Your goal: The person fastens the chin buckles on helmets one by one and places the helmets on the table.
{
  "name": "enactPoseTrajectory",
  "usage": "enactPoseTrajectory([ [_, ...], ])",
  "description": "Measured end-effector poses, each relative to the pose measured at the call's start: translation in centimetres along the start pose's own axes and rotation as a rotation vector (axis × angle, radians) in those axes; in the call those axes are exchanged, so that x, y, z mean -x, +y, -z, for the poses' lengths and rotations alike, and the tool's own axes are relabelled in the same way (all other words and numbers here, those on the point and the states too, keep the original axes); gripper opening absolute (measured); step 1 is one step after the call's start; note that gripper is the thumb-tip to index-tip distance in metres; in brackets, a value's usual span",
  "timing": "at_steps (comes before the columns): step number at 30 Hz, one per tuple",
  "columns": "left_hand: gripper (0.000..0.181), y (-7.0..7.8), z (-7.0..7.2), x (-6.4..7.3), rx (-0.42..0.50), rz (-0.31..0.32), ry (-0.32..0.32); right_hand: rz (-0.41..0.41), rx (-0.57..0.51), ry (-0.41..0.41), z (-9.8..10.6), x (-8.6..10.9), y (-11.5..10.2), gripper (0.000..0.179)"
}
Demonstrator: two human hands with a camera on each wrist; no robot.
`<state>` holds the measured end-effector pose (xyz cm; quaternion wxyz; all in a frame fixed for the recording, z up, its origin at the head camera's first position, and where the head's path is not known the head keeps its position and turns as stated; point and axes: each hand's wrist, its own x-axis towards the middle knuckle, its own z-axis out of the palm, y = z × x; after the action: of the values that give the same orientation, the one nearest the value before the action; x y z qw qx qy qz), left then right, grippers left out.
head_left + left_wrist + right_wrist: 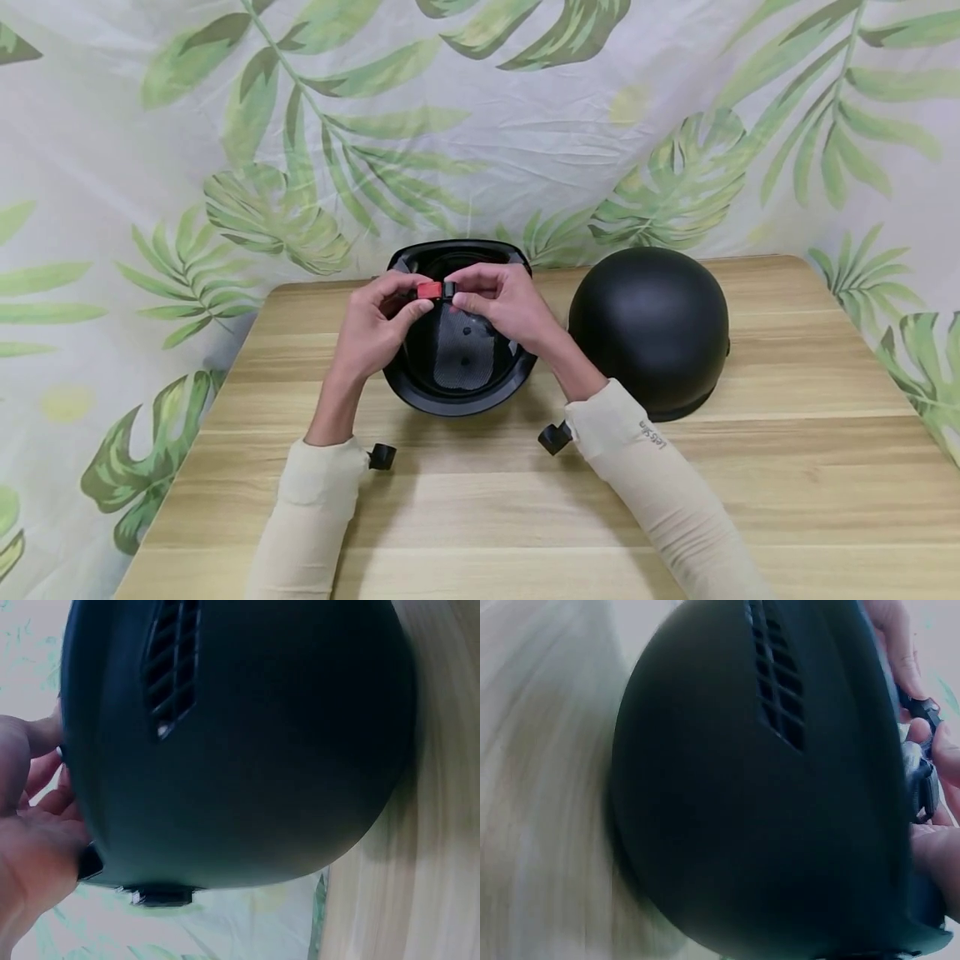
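A black helmet point(457, 406) lies upside down on the table, its padded inside facing up. Above its opening, my left hand point(367, 329) pinches the red part point(430, 290) of a strap buckle between thumb and fingers. The buckle's black part point(449, 291) sits against the red one, pinched by my right hand point(513, 304). From the left wrist view, the smooth outer shell point(255, 772) with a slotted vent point(174, 660) hides most of the fingers. On the right wrist side the shell point(735, 787) fills the middle, with both hands' fingers beyond its rim.
A second black helmet point(648, 329) stands dome up just right of the first, close to my right forearm. Both rest on a wooden table point(465, 517). Behind its far edge hangs a leaf-printed cloth point(525, 125). Small black wrist devices point(555, 438) stick out from the sleeves.
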<state>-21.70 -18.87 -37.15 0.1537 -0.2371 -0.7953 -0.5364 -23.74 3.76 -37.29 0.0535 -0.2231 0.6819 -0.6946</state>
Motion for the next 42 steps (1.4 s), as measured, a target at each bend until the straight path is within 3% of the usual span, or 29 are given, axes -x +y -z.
enactPoseTrajectory([
  [4, 0.025, 0.1, 0.0, -0.2, 0.014, 0.000, -0.015, 0.008, -0.005, -0.004, 0.0, -0.1, 0.0, 0.024],
  [14, 0.026, 0.1, 0.9, 0.0, -0.059, 0.013, -0.058, 0.010, 0.074, -0.050, 0.1, -0.2, -0.2, 0.026],
  [20, 0.028, 0.1, 0.9, 0.1, -0.114, 0.004, -0.046, 0.007, 0.087, -0.051, 0.1, -0.2, -0.1, 0.027],
  [35, 0.028, -0.4, 1.0, -0.1, -0.219, -0.075, -0.004, -0.009, 0.234, -0.048, 0.4, -0.1, -0.6, 0.032],
  [42, 0.030, -0.4, 1.3, 0.1, -0.252, -0.077, -0.009, -0.013, 0.278, -0.028, 0.8, 0.1, -0.7, 0.034],
])
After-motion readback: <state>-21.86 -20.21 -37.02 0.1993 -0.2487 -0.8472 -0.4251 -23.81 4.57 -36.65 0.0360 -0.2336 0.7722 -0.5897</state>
